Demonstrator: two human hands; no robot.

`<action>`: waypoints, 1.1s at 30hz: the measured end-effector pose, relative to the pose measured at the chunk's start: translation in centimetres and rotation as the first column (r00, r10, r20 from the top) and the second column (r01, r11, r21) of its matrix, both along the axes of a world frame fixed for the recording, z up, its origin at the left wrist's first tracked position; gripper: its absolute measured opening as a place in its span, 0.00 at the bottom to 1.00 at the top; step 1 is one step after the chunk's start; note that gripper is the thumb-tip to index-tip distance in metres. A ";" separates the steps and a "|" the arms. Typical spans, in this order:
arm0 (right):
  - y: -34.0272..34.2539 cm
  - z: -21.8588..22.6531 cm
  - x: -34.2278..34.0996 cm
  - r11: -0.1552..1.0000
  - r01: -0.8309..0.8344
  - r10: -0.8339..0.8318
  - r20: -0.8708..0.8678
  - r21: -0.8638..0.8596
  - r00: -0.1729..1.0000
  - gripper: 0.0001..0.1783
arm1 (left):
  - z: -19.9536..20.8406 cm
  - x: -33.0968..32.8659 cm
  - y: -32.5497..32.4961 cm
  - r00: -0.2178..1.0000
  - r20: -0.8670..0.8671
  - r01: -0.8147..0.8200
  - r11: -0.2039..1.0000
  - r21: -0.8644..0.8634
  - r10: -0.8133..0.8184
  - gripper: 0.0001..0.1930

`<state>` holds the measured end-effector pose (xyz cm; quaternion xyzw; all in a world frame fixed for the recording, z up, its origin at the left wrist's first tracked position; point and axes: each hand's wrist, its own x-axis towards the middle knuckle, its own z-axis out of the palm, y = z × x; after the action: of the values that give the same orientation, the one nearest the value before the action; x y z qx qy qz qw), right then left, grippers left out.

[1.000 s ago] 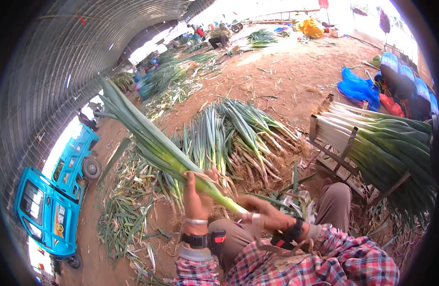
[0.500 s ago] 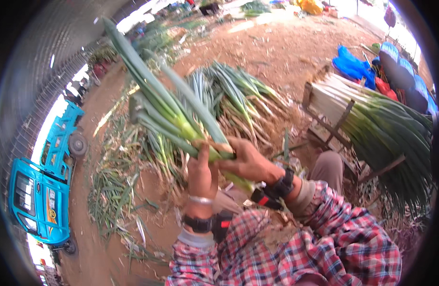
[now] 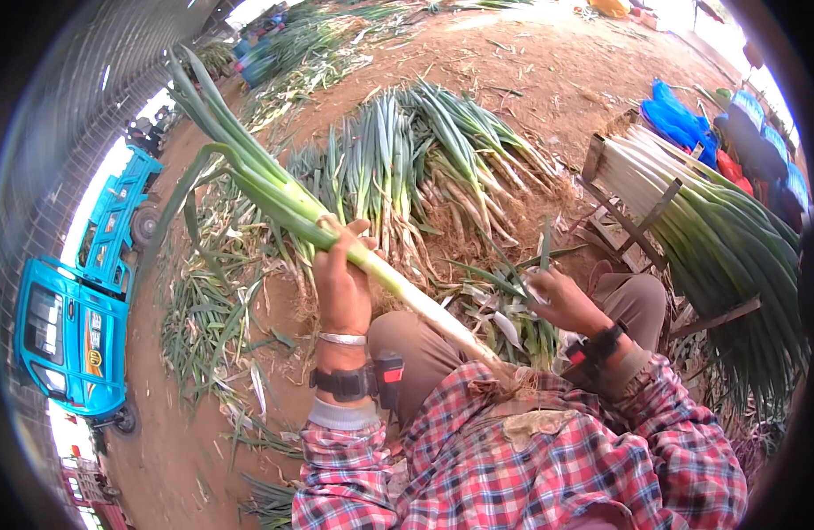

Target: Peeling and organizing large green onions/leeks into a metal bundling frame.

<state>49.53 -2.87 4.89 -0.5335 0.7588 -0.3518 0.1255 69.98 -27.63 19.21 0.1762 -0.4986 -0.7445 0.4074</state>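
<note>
A long green onion [image 3: 416, 305] slants across the view, its leaves at the upper left and its roots over my lap. My left hand [image 3: 343, 278] is closed round it where the white stalk turns green. To the right, apart from the stalk, my right hand [image 3: 567, 302] is curled closed. A strip of green leaf [image 3: 499, 281] reaches its fingertips and seems pinched there. Beyond my hands, a heap of green onions [image 3: 380, 168] lies on the ground, roots toward me and to the right.
A frame [image 3: 641, 216] at the right holds a big bundle of cleaned green onions [image 3: 703, 208]. Stripped leaves [image 3: 208, 322] litter the dirt ground at the left. A blue truck [image 3: 71, 336] stands at the far left. Blue plastic [image 3: 676, 119] lies behind the frame.
My right hand has left the stalk and moved right, toward my knee. The onion has swung lower, with its root end now toward my lap; my left hand still grips it.
</note>
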 end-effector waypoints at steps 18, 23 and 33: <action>-8.1 18.6 -5.2 0.800 0.284 0.035 0.513 -0.529 0.858 0.09 | -1.9 1.0 1.8 0.983 -0.141 0.137 0.980 0.147 -0.116 0.28; -5.0 8.8 -6.0 0.954 0.277 -0.228 0.329 -0.111 0.916 0.23 | -1.9 1.9 0.5 0.997 -0.072 -0.026 0.998 0.057 0.030 0.26; -11.2 12.3 8.5 0.891 -0.206 0.430 0.604 -0.405 0.671 0.15 | -0.6 -0.2 0.3 0.984 -0.125 0.114 0.990 -0.084 -0.124 0.16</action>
<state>57.99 -14.09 17.22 -0.5054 0.4898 -0.6059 0.3708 69.81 -27.37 18.65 0.0815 -0.5089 -0.7578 0.4001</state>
